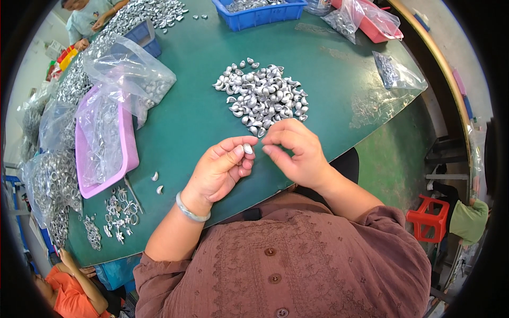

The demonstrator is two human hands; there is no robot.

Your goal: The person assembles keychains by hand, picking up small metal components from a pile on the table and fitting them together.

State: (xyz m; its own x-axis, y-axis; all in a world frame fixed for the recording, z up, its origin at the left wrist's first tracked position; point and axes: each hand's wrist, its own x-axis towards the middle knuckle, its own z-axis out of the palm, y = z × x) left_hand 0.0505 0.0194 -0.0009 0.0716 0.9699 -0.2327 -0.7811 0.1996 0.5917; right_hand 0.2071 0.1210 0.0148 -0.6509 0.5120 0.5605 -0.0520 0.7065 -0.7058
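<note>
The left hand point(218, 165) pinches a piece point(247, 149) in its fingers point(231, 158), near the pile point(270, 95) on the tabletop point(191, 116); whether the curled right hand point(298, 150) grips anything is unclear. The piece looks light, stiff, probably slick; edges seem the best hold.

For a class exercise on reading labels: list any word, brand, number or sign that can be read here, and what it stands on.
None can be read.
Silver piece in the left hand: none visible.
Purple basket and blue tray: none visible.
Yellow-and-red things in the background: too small to tell.
</note>
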